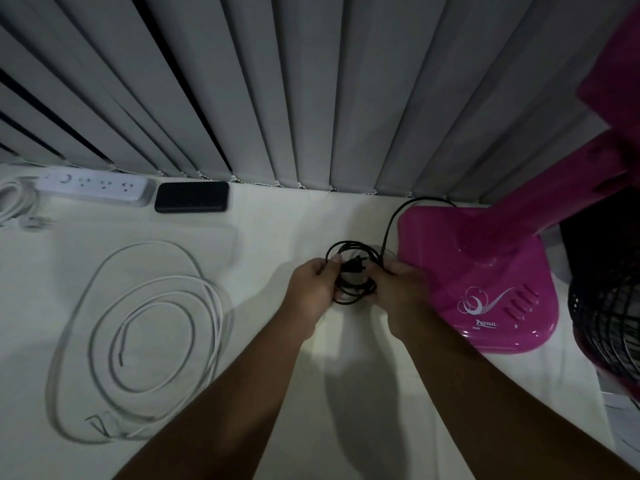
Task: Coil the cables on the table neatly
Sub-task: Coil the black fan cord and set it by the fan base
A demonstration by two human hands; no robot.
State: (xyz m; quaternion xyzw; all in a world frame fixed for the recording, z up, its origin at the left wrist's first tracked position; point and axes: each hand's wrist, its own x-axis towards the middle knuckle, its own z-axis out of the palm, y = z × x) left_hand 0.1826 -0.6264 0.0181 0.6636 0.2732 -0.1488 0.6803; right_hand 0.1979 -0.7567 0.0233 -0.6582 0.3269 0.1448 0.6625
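Observation:
A black power cable [390, 226] runs from behind the pink fan base [485, 282] down into a small coil [355, 271] at the table's middle. Its plug lies across the loops. My left hand [311, 289] grips the coil's left side and my right hand [398, 289] grips its right side, both closed on the loops. A long white cable [145, 341] lies in loose, wide loops on the left of the white table [294, 220], untouched.
A white power strip [93, 187] with its own bundled white cord [14, 202] sits at the back left, a black flat box [191, 197] beside it. Grey vertical blinds [311, 98] hang behind. The fan's dark grille [609, 320] leans in at the right edge.

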